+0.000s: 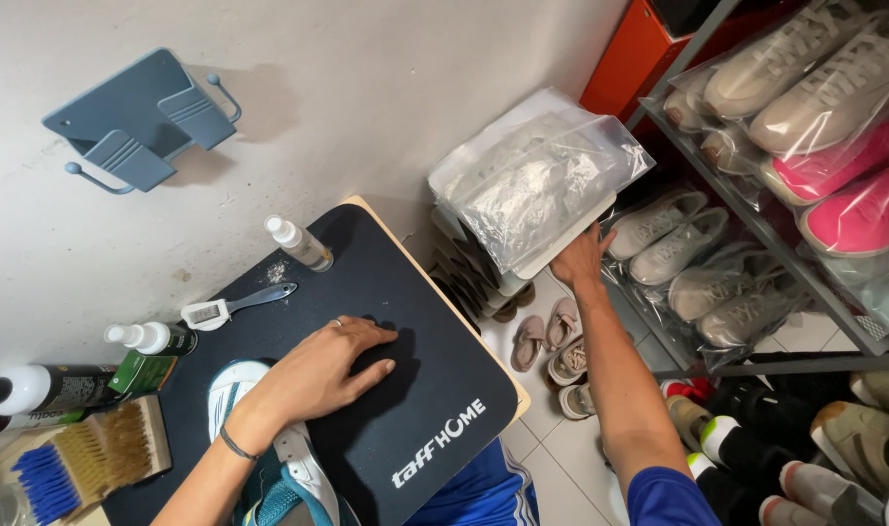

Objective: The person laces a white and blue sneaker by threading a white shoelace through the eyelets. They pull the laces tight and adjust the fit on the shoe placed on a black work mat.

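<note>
Left hand (pixel 322 375) flat, fingers spread, steadying black mat (pixel 415 390); right hand (pixel 579 255) at 1 o'clock, fingers tucked under bagged shoes (pixel 532 175), propping them.

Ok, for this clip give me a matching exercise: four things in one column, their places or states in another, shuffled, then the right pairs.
Things:
1. left hand
2. right hand
3. small brush
4. pink shoes

Places or states:
A. bagged on the metal shelf
B. flat on the black table
C. lying near the table's far edge
D. touching a clear bagged package on a stack

Pairs: 1-B, 2-D, 3-C, 4-A
</note>
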